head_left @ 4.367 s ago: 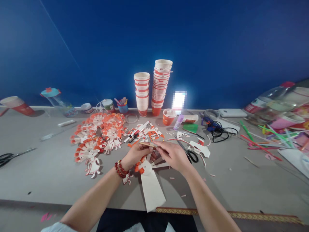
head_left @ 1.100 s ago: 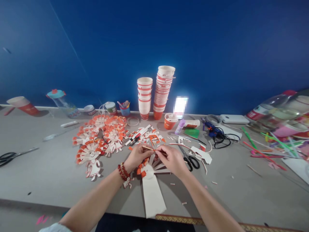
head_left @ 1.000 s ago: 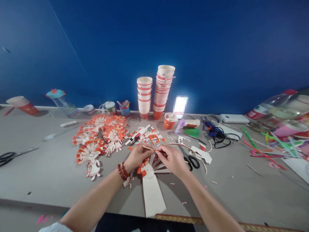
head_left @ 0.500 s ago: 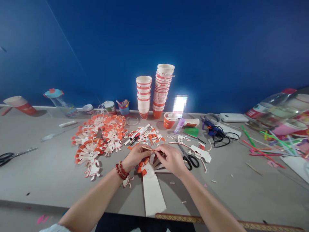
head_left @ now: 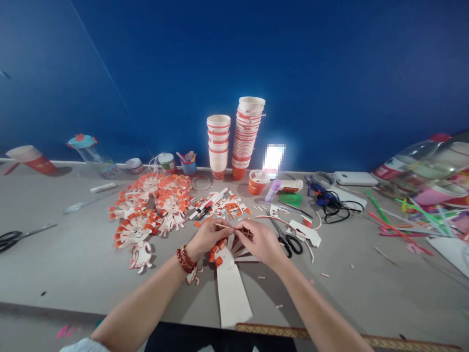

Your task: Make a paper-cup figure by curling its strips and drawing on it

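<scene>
Just above a cut-open paper cup [head_left: 234,293], my left hand [head_left: 208,238] and my right hand [head_left: 261,242] meet with fingertips pinched. A thin stick [head_left: 222,226] runs between them, with the tip of one of the cup's paper strips at the fingers. Straight white strips [head_left: 246,258] fan out on the right of the cutout; curled orange-tipped strips [head_left: 219,254] sit on its left. The cup's long white panel lies toward me. Part of a small paper figure [head_left: 194,275] shows beside my left wrist. My fingers hide the exact grip on the strip.
Finished orange-and-white paper figures [head_left: 150,205] are piled at left. Black-handled scissors [head_left: 289,244] lie by my right hand, other scissors [head_left: 14,238] far left. Behind stand two paper cup stacks [head_left: 219,146], a glue stick [head_left: 272,191], paper scraps [head_left: 234,205] and a glue gun [head_left: 326,198].
My fingers have shifted very slightly around the stick and strip tip. Everything else lies as before.
</scene>
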Motion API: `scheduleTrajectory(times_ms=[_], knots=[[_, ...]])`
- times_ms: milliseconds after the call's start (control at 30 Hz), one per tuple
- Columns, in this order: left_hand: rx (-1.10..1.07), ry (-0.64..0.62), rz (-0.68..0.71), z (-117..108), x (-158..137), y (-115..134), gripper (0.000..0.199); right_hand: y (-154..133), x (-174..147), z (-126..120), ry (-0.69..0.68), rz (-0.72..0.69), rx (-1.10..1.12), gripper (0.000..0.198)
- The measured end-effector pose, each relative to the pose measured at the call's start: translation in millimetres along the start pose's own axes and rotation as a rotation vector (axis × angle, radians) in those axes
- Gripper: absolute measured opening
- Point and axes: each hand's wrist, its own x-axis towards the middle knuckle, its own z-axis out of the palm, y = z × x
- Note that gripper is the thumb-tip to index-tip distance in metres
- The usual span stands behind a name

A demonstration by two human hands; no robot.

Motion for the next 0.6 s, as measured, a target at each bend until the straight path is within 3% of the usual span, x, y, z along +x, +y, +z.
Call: scheduleTrajectory(times_ms=[267, 600], knots=[[0.090, 0.012, 0.032, -4.8, 1.8, -6.0, 0.027, -3.3, -1.5, -1.5, -0.012, -0.025, -0.189, 0.014], [0.077, 0.008, -0.007, -6.0, 2.2, -3.9, 0.034, 0.5, -3.2, 2.4, 0.063, -0.068, -0.172, 0.010]])
